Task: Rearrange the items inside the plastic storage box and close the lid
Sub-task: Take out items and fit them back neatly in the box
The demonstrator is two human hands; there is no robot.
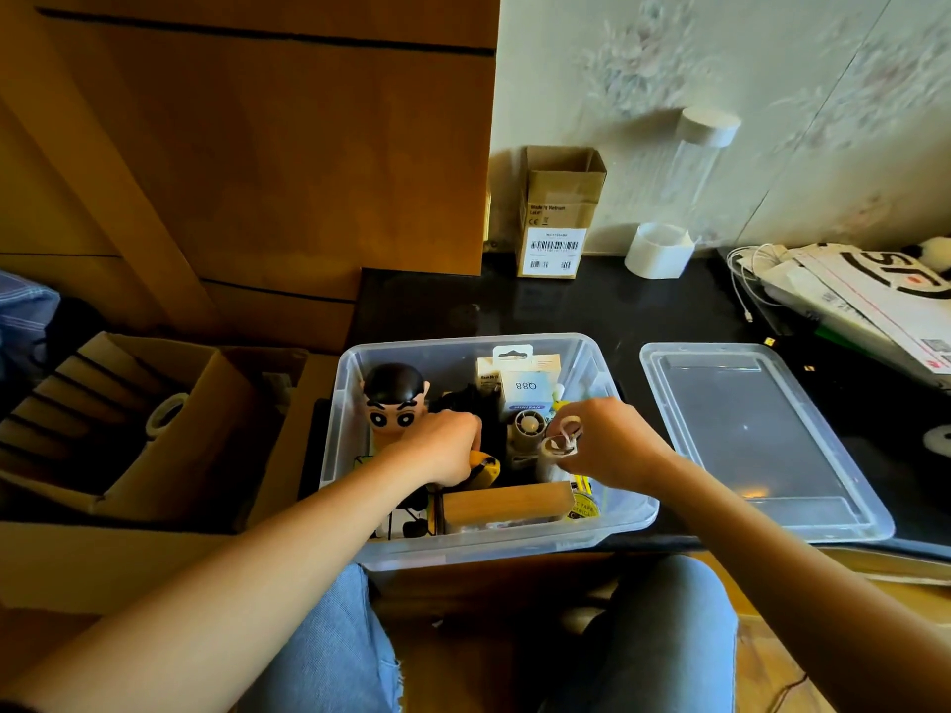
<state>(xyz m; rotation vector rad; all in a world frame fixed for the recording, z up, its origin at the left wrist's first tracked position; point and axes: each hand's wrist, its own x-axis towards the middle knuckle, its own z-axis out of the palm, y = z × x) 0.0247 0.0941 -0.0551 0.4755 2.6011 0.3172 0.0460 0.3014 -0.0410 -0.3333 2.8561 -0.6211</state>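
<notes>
The clear plastic storage box point(625, 517) stands open on the dark table edge in front of me. Inside are a cartoon-head figure point(393, 401) at the left, a mini fan package point(526, 398) at the back, a wooden block point(507, 504) at the front and a yellow tape roll point(584, 506). My left hand point(442, 447) is closed on a yellow and black item point(486, 465) in the box's middle. My right hand point(610, 445) pinches a small white looped cord point(563, 440) above the box's right side. The clear lid point(756, 434) lies flat to the right.
A small upright cardboard box point(558, 213), a white cup point(658, 249) and a tall clear tube point(692, 167) stand by the wall. Papers and a white cable point(869, 290) lie far right. An open cardboard box point(134, 424) with tape sits at the left.
</notes>
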